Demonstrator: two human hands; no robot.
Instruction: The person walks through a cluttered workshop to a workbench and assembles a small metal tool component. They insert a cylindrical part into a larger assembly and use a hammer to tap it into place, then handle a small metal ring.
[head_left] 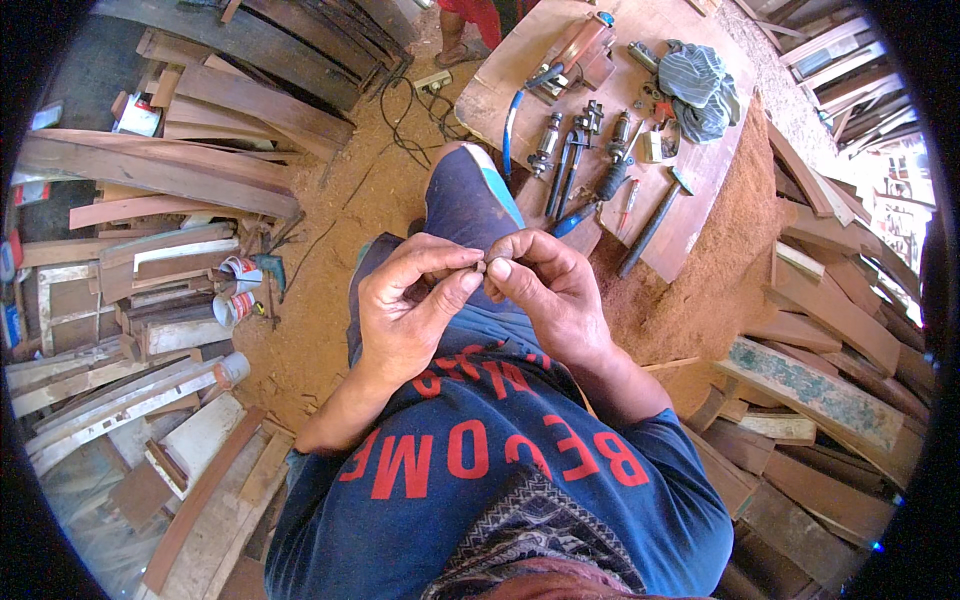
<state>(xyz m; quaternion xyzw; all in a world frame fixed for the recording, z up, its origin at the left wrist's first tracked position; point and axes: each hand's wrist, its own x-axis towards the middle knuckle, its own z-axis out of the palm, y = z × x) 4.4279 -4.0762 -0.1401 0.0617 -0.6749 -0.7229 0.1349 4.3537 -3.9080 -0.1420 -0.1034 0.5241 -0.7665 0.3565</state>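
Observation:
Above my lap, both hands meet at the fingertips around a small dark brownish piece (482, 267), too small to name. My left hand (412, 300) pinches it between thumb and forefinger. From the other side, my right hand (548, 293) grips it with thumb and curled fingers. Beyond my knee a wooden board (680, 215) carries a copper-coloured power tool housing (585, 50) with a blue-ended cable. Armature-like metal parts (545, 145), a long-handled black tool (572, 165), a red screwdriver (629, 203) and a hammer (655, 222) lie nearer my right hand.
A striped grey-blue cloth (697, 90) is bunched on the board's far right. Sawdust (710, 300) heaps beside the board. Wood planks (160, 180) are stacked left and right. A teal drill (271, 272) and black cords (400, 120) lie on the ground. Another person's foot (458, 52) shows at the top.

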